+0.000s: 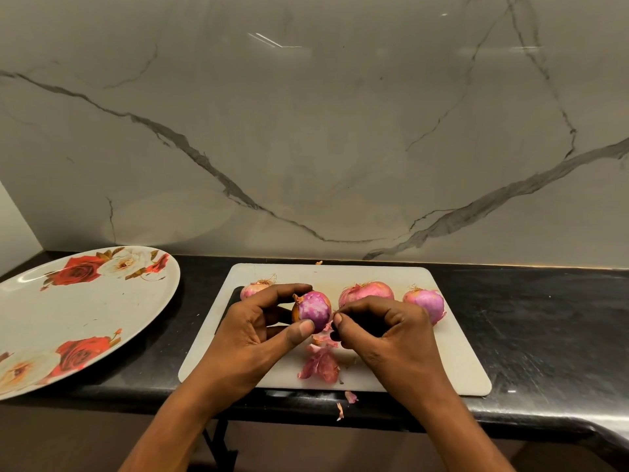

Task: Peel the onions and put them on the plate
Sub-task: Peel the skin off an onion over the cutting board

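While the left hand (255, 338) holds a partly peeled red onion (316, 310) just above the white cutting board (452, 356), I see the right hand (388, 335) drawn in against the onion's right side. The left thumb lies across the onion's lower front and the left forefinger curls over its top, so the onion is gripped between them. Its bared flesh is glossy purple-pink, and a patch of brown papery skin clings to its left side. The right thumb and forefinger press tip to tip, pinching a sliver of skin (336, 314) at the onion's edge. The other right fingers are curled under. From my feed I cannot tell whether the sliver is attached to the onion.

Three more onions rest on the far part of the board. The left onion (253, 290) is partly hidden behind the left hand's fingers. The middle onion (366, 290) sits behind the right hand. The right onion (426, 301) stands just beside the right hand's knuckles.

A pile of pink peelings (320, 365) lies on the board between the two wrists. Two small peel scraps (350, 397) lie on the black countertop (551, 318) just in front of the board.

A large plate (102, 321) printed with red and white roses sits on the countertop to the left, apart from the board. A grey-veined marble wall (306, 131) rises behind.
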Demonstrator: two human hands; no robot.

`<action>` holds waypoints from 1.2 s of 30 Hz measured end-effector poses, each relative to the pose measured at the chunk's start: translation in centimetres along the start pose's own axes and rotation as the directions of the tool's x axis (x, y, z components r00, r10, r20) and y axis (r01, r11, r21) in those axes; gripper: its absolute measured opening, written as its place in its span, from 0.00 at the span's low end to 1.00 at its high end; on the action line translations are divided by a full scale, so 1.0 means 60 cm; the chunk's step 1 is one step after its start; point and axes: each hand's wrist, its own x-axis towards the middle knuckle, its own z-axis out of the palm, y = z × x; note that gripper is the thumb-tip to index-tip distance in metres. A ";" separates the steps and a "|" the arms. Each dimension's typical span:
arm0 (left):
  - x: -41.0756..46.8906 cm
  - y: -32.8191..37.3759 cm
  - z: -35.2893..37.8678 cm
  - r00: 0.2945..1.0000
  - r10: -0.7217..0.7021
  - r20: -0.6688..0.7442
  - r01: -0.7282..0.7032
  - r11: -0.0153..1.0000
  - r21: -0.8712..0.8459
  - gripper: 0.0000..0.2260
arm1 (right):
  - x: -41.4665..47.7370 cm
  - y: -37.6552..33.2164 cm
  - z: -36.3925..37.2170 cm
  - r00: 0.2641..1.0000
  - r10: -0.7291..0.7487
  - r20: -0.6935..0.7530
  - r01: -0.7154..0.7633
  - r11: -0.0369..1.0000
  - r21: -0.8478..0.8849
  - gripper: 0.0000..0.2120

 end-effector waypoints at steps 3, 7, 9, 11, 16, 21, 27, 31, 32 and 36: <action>-0.001 -0.001 -0.003 1.000 -0.002 0.006 0.002 0.999 -0.036 0.22 | 0.000 0.003 0.001 1.000 0.019 -0.019 -0.018 1.000 0.011 0.03; -0.002 0.001 -0.006 1.000 -0.011 0.024 0.013 0.995 -0.097 0.20 | 0.000 0.006 0.002 0.998 0.043 -0.040 -0.042 0.999 0.028 0.02; -0.002 0.001 -0.009 0.999 -0.022 0.042 0.028 0.988 -0.152 0.19 | 0.000 0.007 0.003 0.997 0.057 -0.057 -0.055 0.998 0.039 0.01; -0.002 0.001 -0.011 0.998 -0.029 0.053 0.038 0.981 -0.191 0.17 | 0.000 0.006 0.003 0.996 0.063 -0.070 -0.060 0.997 0.039 0.02; 0.000 -0.002 -0.011 0.998 -0.047 0.035 0.053 0.982 -0.183 0.18 | -0.001 0.008 0.003 0.998 0.040 -0.057 -0.039 0.999 0.016 0.04; 0.001 -0.001 -0.009 0.998 -0.052 0.040 0.057 0.990 -0.128 0.18 | 0.001 0.014 0.004 0.999 0.033 -0.033 -0.033 0.999 0.000 0.08; 0.003 -0.002 -0.009 0.997 -0.061 0.041 0.064 0.996 -0.062 0.19 | -0.002 0.001 0.002 1.000 0.000 0.027 -0.002 0.999 0.044 0.08; 0.003 -0.003 -0.006 0.997 -0.061 0.055 0.065 0.995 -0.069 0.18 | -0.001 -0.003 0.002 0.999 -0.042 0.024 0.042 0.999 -0.029 0.07; 0.003 -0.004 -0.006 0.997 -0.062 0.053 0.066 0.995 -0.069 0.18 | -0.001 -0.001 0.002 0.999 -0.043 0.022 0.043 0.998 -0.043 0.06; 0.004 -0.005 -0.009 0.996 -0.071 0.061 0.077 0.991 -0.114 0.17 | 0.002 0.003 0.004 1.000 -0.022 0.000 0.022 0.999 -0.047 0.05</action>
